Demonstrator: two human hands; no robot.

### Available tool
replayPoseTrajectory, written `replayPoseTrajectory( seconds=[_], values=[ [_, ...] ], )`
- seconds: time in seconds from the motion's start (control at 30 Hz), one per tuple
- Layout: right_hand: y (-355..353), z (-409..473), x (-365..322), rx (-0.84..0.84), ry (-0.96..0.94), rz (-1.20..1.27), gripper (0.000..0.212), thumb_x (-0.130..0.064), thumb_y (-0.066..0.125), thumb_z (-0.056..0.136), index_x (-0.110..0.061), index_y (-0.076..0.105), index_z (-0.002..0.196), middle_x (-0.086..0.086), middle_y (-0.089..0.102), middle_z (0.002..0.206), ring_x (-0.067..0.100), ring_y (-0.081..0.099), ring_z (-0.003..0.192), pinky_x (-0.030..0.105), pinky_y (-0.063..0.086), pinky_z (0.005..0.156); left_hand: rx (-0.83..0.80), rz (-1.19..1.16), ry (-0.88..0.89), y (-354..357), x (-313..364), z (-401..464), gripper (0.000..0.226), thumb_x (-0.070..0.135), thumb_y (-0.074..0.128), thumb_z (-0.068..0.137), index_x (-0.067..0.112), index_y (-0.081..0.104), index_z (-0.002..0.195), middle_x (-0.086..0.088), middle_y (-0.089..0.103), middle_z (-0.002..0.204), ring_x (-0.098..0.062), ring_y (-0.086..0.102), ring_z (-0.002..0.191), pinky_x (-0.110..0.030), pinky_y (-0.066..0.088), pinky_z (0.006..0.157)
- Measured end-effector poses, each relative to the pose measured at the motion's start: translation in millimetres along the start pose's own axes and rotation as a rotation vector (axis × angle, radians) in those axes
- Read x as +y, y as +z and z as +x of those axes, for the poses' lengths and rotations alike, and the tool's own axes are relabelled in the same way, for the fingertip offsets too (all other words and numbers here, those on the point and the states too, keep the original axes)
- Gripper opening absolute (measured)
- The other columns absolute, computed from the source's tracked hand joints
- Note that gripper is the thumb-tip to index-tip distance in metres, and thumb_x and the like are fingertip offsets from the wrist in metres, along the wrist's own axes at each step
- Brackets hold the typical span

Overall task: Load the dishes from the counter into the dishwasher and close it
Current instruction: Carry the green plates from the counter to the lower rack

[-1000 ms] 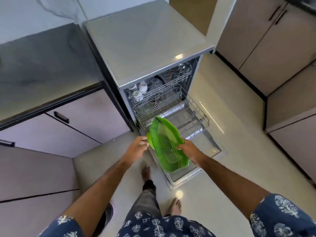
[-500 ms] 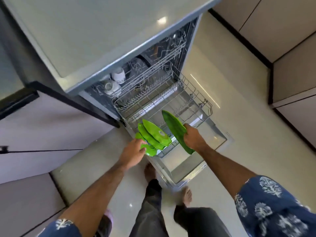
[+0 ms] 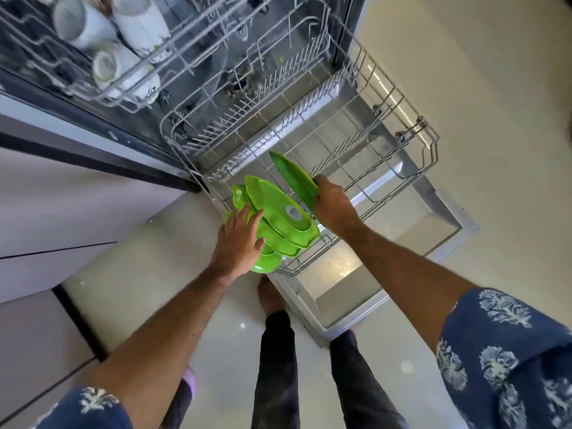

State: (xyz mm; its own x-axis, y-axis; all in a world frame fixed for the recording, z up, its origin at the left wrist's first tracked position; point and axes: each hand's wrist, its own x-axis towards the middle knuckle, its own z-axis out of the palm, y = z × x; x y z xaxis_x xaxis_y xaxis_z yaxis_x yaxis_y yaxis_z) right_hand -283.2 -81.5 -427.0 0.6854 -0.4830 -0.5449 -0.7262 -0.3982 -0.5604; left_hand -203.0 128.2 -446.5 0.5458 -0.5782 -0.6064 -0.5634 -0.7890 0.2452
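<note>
Head view looks down at the pulled-out grey wire bottom rack [image 3: 387, 125] of the open dishwasher. Every place below is told from this rack.

Right hand [image 3: 332, 209] is over the near part of the rack. Its grip is closed tight on one flat green plastic plate [image 3: 294, 178], with the fingers curled round the plate's near edge. The plate stands on its edge, tilted, and its low side is down among the rack's thin wires.

Left hand [image 3: 240, 239] is at the near left corner of the rack. Its fingers are spread and nearly straight, and they press on the side of a stack of green plastic divided plates [image 3: 278, 221]. I cannot tell if a thumb hooks under the stack. The stack leans on its side, partly over the rack's near rim.

White mugs [image 3: 123, 41] sit in the grey wire upper rack [image 3: 192, 51], up and behind the bottom rack, on the left.

The shiny steel dishwasher door [image 3: 411, 243] lies flat and open under the bottom rack. A bare foot [image 3: 269, 295] stands on the pale floor [image 3: 495, 119] just beside the door's near left edge.
</note>
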Motion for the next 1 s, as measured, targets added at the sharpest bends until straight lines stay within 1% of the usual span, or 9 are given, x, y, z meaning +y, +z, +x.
replayPoseTrajectory(
  seconds=[0.1,0.2,0.3,0.4,0.57,0.7,0.8,0.87,1.0],
  values=[
    [17,0,-3,0.005,-0.072,-0.042,0.029,-0.008,0.056,0.088,-0.009,0.051,0.117,0.021,0.064,0.104,0.038,0.064,0.093,0.043,0.05,0.076,-0.019,0.049,-0.004,10,1,7,0.069,0.035,0.057,0.097,0.027,0.022,0.157,-0.006,0.014,0.166,-0.032,0.014,0.152,-0.054,0.023,0.119],
    [40,-1,-3,0.061,-0.174,-0.19,0.038,-0.006,0.049,0.093,-0.006,0.047,0.13,0.016,0.058,0.117,0.036,0.059,0.106,0.043,0.048,0.085,0.012,0.098,0.003,15,1,11,0.069,0.037,0.055,0.097,0.028,0.022,0.157,-0.008,0.013,0.165,-0.031,0.013,0.152,-0.054,0.021,0.12],
    [58,-5,1,0.048,-0.153,-0.254,0.051,-0.005,0.041,0.094,-0.005,0.035,0.145,0.014,0.048,0.136,0.035,0.049,0.12,0.048,0.047,0.095,0.013,0.093,-0.005,17,1,13,0.069,0.037,0.056,0.097,0.029,0.021,0.157,-0.008,0.011,0.166,-0.03,0.012,0.153,-0.053,0.019,0.12],
    [67,-2,3,-0.017,-0.096,-0.266,0.062,-0.009,0.042,0.093,-0.005,0.024,0.152,0.015,0.04,0.146,0.037,0.047,0.125,0.051,0.045,0.099,0.013,0.092,0.002,18,-1,15,0.07,0.036,0.057,0.097,0.028,0.022,0.157,-0.009,0.011,0.166,-0.03,0.013,0.153,-0.054,0.02,0.12],
    [66,20,15,-0.185,-0.119,-0.347,0.059,-0.03,0.041,0.102,-0.007,0.02,0.153,0.019,0.048,0.136,0.042,0.051,0.12,0.051,0.046,0.093,0.01,0.076,0.013,17,-5,19,0.069,0.035,0.058,0.096,0.027,0.024,0.156,-0.009,0.013,0.166,-0.03,0.015,0.152,-0.054,0.021,0.12],
    [63,23,29,-0.207,-0.109,-0.375,0.062,-0.046,0.043,0.102,-0.008,0.027,0.148,0.02,0.05,0.132,0.041,0.055,0.118,0.05,0.048,0.093,0.0,0.08,0.016,16,-4,18,0.069,0.035,0.056,0.097,0.025,0.023,0.157,-0.009,0.012,0.165,-0.028,0.016,0.151,-0.055,0.022,0.119],
    [54,20,29,-0.267,-0.123,-0.362,0.073,-0.052,0.052,0.096,-0.008,0.026,0.149,0.019,0.046,0.138,0.04,0.05,0.125,0.049,0.045,0.099,-0.01,0.102,0.019,15,-4,13,0.069,0.035,0.056,0.097,0.024,0.022,0.157,-0.008,0.014,0.165,-0.028,0.018,0.15,-0.055,0.025,0.117],
    [44,12,27,-0.25,-0.142,-0.352,0.076,-0.054,0.053,0.095,-0.01,0.025,0.15,0.018,0.044,0.142,0.038,0.047,0.128,0.049,0.043,0.102,-0.029,0.099,0.006,12,-2,7,0.07,0.036,0.055,0.098,0.024,0.02,0.157,-0.008,0.014,0.165,-0.028,0.018,0.15,-0.056,0.026,0.116],
    [12,-22,10,-0.196,-0.219,-0.419,0.069,-0.049,0.051,0.097,-0.01,0.028,0.149,0.016,0.047,0.139,0.039,0.05,0.125,0.048,0.045,0.099,-0.037,0.102,-0.027,-9,9,-25,0.069,0.037,0.054,0.098,0.024,0.02,0.156,-0.007,0.012,0.165,-0.028,0.017,0.15,-0.056,0.024,0.117]
  ],
)
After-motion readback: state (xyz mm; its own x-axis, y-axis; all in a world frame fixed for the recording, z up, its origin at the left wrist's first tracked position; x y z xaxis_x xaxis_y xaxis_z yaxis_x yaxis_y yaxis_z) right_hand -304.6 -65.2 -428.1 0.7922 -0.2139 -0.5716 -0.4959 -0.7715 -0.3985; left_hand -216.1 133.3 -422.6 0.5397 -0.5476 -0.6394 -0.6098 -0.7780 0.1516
